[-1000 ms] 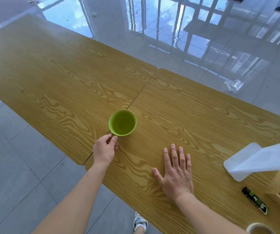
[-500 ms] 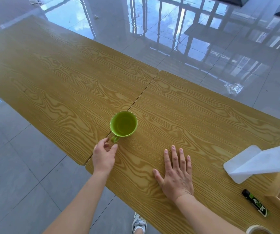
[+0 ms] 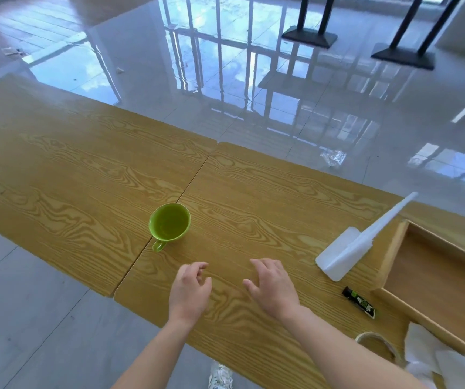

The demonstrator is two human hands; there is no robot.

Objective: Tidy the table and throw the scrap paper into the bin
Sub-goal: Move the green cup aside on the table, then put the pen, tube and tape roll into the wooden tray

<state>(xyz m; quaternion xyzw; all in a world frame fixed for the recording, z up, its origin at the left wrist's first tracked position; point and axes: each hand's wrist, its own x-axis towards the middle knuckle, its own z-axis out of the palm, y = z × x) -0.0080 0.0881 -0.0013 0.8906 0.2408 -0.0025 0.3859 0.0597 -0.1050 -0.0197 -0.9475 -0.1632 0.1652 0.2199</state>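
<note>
A green cup (image 3: 169, 225) stands on the wooden table (image 3: 79, 175) at the seam between its two tops, handle toward me. My left hand (image 3: 189, 290) hovers just right of and nearer than the cup, fingers loosely curled, holding nothing. My right hand (image 3: 274, 287) hovers beside it with relaxed fingers, also empty. Crumpled white paper (image 3: 438, 360) lies at the table's near right corner. A white plastic lid-like piece (image 3: 349, 251) lies to the right, leaning toward a wooden box.
An open wooden box (image 3: 394, 248) sits at the right edge. A black and green small tube (image 3: 360, 300) lies in front of it, and a tape roll (image 3: 377, 343) near the paper. A clear wrapper (image 3: 333, 157) lies on the glossy floor beyond the table.
My left hand let go of the cup handle and moved right. My right hand lifted off the table, fingers now relaxed. The view tilted up and rightward.
</note>
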